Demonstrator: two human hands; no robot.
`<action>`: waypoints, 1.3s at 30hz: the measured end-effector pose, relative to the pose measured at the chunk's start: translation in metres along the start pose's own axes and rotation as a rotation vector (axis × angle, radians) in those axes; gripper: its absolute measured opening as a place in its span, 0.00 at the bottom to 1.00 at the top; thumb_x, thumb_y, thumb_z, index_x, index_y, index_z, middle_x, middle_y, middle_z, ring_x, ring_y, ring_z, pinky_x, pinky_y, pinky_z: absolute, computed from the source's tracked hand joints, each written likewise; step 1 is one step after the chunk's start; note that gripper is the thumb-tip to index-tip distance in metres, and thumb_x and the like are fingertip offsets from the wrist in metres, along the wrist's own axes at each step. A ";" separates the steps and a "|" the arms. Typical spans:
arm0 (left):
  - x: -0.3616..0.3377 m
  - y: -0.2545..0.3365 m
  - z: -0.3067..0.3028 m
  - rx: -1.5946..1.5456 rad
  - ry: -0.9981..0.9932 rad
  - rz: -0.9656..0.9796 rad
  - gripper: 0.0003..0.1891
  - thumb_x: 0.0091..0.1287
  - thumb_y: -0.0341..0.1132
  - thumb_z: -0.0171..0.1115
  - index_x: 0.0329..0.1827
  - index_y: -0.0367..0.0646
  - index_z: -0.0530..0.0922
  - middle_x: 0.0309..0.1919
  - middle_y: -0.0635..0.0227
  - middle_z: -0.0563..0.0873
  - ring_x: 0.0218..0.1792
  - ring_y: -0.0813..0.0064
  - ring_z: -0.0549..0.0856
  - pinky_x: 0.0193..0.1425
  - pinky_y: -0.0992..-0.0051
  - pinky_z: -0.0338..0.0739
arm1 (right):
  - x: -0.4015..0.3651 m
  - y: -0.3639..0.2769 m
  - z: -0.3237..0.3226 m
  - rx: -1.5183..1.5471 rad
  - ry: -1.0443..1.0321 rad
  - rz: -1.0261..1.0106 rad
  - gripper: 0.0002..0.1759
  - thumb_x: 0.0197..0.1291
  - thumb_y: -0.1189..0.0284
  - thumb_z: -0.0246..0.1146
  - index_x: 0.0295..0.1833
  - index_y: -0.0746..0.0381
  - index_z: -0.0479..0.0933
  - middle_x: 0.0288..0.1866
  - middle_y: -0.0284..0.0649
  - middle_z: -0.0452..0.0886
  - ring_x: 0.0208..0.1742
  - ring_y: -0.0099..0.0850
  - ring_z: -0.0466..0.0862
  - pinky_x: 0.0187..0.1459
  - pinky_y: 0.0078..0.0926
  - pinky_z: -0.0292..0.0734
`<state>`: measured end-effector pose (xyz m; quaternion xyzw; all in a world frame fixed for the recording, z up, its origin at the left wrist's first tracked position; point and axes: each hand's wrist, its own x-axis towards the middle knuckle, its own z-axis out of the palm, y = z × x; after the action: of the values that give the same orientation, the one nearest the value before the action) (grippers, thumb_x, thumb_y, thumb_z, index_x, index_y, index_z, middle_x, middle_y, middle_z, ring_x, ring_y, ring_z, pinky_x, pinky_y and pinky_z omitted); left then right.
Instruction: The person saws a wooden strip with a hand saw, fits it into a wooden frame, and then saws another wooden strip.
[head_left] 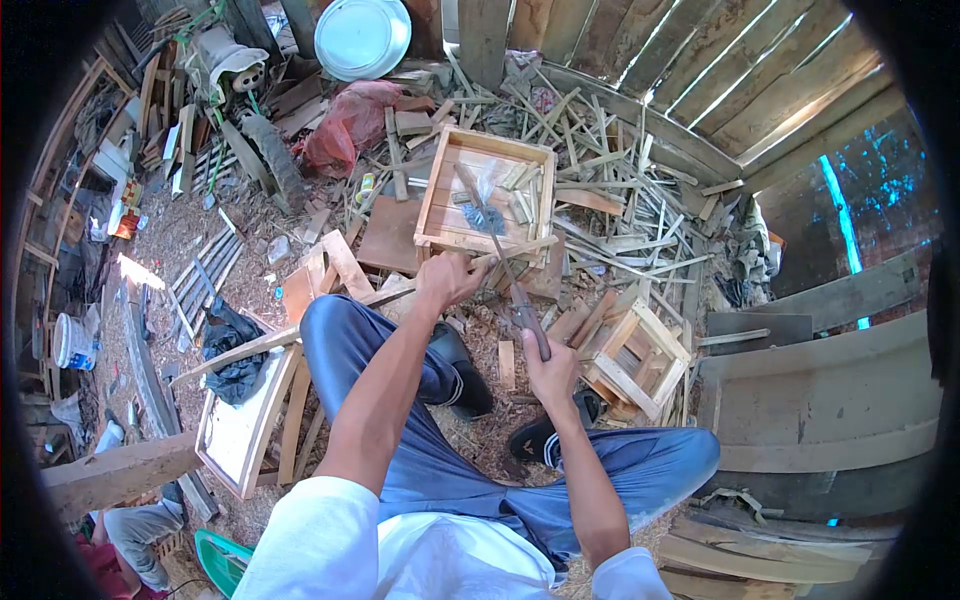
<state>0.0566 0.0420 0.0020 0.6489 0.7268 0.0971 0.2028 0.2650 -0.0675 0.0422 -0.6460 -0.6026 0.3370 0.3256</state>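
1. At the far left of the view, beside the person's left knee, a flat wooden frame lies tilted on the shaving-strewn floor. Neither hand touches it.
2. Further right, the left hand reaches forward at the end of a stretched arm and is clenched over the near rim of the wooden crate. The crate sits on the floor ahead of the knees, open face up, with short slats and a scrap of clear plastic inside. Judging by this grip, the step in hand is steadying the crate while work goes on at its near edge.
3. Just right of that hand runs the long tool, thin and straight. Its long axis slants from lower right to upper left in the view. The far end points away from the person and reaches over the near rim into the crate's interior. Whether it is a blade or a bar I cannot tell.
4. The right hand, close to the body above the crossed legs, is closed tight around the tool's dark handle end. Any next move seems to call for the left hand to keep clear of the tool's line and for the crate to stay pinned.
5. At the right, a small slatted box rests near the right hand, apart from it.
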 end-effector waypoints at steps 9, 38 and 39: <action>0.003 0.001 -0.006 -0.030 -0.056 -0.033 0.41 0.65 0.70 0.45 0.29 0.34 0.84 0.30 0.39 0.85 0.40 0.45 0.86 0.47 0.52 0.79 | -0.007 0.014 0.014 0.079 0.071 -0.117 0.26 0.66 0.57 0.62 0.25 0.69 0.76 0.12 0.39 0.61 0.17 0.22 0.61 0.20 0.34 0.59; 0.007 -0.006 0.000 -0.027 -0.083 -0.011 0.37 0.65 0.68 0.46 0.33 0.39 0.87 0.30 0.45 0.86 0.37 0.48 0.87 0.46 0.53 0.80 | 0.002 -0.006 0.008 -0.079 -0.074 -0.018 0.21 0.66 0.60 0.62 0.32 0.70 0.81 0.19 0.53 0.74 0.21 0.34 0.82 0.27 0.37 0.73; 0.008 -0.004 0.001 -0.032 -0.091 -0.025 0.37 0.65 0.68 0.46 0.33 0.39 0.87 0.30 0.45 0.86 0.38 0.48 0.87 0.47 0.53 0.79 | -0.013 0.003 0.000 -0.042 -0.030 -0.084 0.21 0.66 0.60 0.62 0.32 0.70 0.81 0.19 0.54 0.74 0.20 0.38 0.82 0.27 0.37 0.72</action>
<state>0.0530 0.0490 -0.0019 0.6403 0.7232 0.0767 0.2471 0.2657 -0.0806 0.0405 -0.6215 -0.6410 0.3200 0.3169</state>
